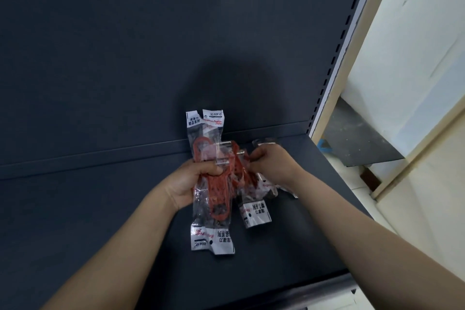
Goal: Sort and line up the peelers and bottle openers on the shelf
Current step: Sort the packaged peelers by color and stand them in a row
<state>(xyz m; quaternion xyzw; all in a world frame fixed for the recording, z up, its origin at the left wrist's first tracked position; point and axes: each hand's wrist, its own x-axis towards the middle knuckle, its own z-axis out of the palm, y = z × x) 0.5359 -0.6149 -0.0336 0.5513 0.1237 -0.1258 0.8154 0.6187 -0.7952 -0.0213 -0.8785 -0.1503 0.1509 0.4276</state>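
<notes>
Several red peelers in clear plastic packs with white printed ends are bunched over the dark shelf (100, 209). My left hand (191, 181) is shut on a stack of these packs (214, 199), some pointing up toward the back panel and some down toward me. My right hand (271, 163) pinches another peeler pack (254, 211) just to the right, touching the stack. More packs (266, 142) lie behind my right hand, partly hidden. I cannot pick out any bottle opener.
The shelf's dark back panel (151, 45) rises behind the packs. A slotted upright (339, 58) runs along the right side. The shelf's front lip (314, 289) is close to me. Beyond the right edge are a pale wall (415, 45) and the floor.
</notes>
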